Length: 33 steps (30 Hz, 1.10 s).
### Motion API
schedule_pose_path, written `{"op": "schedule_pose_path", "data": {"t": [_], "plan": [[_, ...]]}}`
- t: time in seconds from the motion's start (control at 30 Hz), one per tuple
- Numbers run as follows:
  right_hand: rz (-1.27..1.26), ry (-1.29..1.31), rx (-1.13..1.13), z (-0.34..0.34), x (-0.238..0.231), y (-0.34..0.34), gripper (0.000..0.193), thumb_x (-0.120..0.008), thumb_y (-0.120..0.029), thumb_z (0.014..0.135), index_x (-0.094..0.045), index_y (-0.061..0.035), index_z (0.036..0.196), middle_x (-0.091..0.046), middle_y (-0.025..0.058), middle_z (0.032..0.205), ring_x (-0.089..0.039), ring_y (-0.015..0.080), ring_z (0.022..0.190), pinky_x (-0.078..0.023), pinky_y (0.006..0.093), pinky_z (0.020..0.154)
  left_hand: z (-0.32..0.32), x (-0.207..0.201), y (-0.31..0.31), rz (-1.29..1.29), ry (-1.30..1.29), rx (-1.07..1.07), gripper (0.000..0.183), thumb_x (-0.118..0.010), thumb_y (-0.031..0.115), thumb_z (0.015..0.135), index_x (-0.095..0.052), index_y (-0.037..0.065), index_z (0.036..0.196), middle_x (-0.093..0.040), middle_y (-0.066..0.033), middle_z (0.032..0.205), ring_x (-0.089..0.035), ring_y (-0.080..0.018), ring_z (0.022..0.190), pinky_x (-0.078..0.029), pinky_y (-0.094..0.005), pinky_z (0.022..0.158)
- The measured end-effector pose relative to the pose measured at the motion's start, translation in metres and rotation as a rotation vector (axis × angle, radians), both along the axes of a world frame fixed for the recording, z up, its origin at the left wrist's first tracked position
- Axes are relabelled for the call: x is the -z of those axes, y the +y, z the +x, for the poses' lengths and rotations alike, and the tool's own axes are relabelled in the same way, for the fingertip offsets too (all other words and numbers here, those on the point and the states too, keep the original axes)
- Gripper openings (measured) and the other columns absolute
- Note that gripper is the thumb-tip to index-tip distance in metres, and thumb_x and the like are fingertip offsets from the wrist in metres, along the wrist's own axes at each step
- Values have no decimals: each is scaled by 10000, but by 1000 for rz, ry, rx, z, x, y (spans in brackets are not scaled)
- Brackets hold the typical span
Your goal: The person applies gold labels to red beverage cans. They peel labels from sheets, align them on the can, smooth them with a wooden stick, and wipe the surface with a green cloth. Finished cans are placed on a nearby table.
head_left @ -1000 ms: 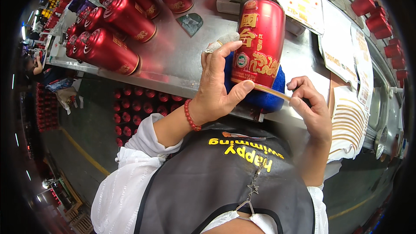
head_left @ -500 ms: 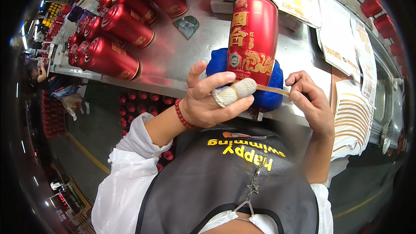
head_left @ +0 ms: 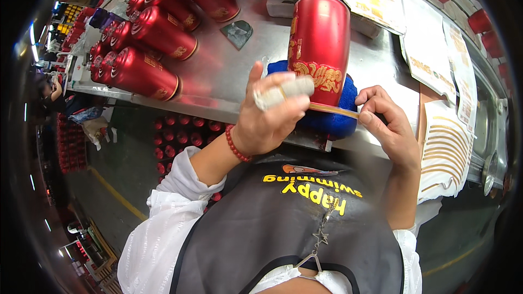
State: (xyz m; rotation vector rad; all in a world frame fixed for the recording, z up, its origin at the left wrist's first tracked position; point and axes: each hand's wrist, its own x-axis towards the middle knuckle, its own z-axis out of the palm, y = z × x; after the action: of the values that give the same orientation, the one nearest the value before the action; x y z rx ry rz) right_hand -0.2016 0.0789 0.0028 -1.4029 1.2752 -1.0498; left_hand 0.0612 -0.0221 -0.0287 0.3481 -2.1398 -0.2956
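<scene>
A red bottle with gold ornament lies on a blue towel-covered pad, its base toward me. Against the edge of that base runs a thin gold strip; its free end is pinched between the thumb and finger of my right hand. My left hand, blurred by motion, is at the base's left side with its fingers apart. A white knitted finger cover sits on one of its fingers. Whether those fingers touch the bottle cannot be made out.
Several red bottles lie at the left of the metal table. A dark green flat piece is beside them. Printed sheets cover the back, and a white sheet with gold strips hangs at right.
The bottle has turned on the pad, so its large lettering has rolled out of sight to the left. My left hand has shifted left; my right keeps its pinch on the strip.
</scene>
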Motion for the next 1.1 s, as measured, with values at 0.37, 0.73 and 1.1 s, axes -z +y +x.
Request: {"op": "schedule_pose_path", "data": {"t": [0.37, 0.73, 1.1], "plan": [[-10, 22, 10, 1, 2, 1, 271, -660, -235, 965, -562, -21, 831, -519, 76, 1082, -463, 144, 975, -382, 263, 854, -11, -25, -3, -106, -189, 29, 366, -659, 123, 880, -657, 167, 1244, -703, -26, 1205, -496, -275, 1331, -68, -543, 1237], [-89, 115, 28, -2, -33, 4, 207, -664, -134, 934, -534, -40, 805, -516, 108, 1106, -469, 199, 1074, -356, 311, 943, -15, -15, -3, 554, -20, 1, 659, -647, 341, 934, -418, 7, 1455, -472, -164, 1444, -270, -407, 1440, -150, -504, 1208], [-67, 78, 97, 2, 3, 8, 221, -688, -152, 931, -570, -16, 802, -510, 68, 1021, -483, 153, 943, -398, 273, 835, -7, -7, -6, 632, -33, 42, 710, -642, 287, 966, -306, -23, 1509, -383, -161, 1486, -345, -247, 1412, -228, -363, 1182]]}}
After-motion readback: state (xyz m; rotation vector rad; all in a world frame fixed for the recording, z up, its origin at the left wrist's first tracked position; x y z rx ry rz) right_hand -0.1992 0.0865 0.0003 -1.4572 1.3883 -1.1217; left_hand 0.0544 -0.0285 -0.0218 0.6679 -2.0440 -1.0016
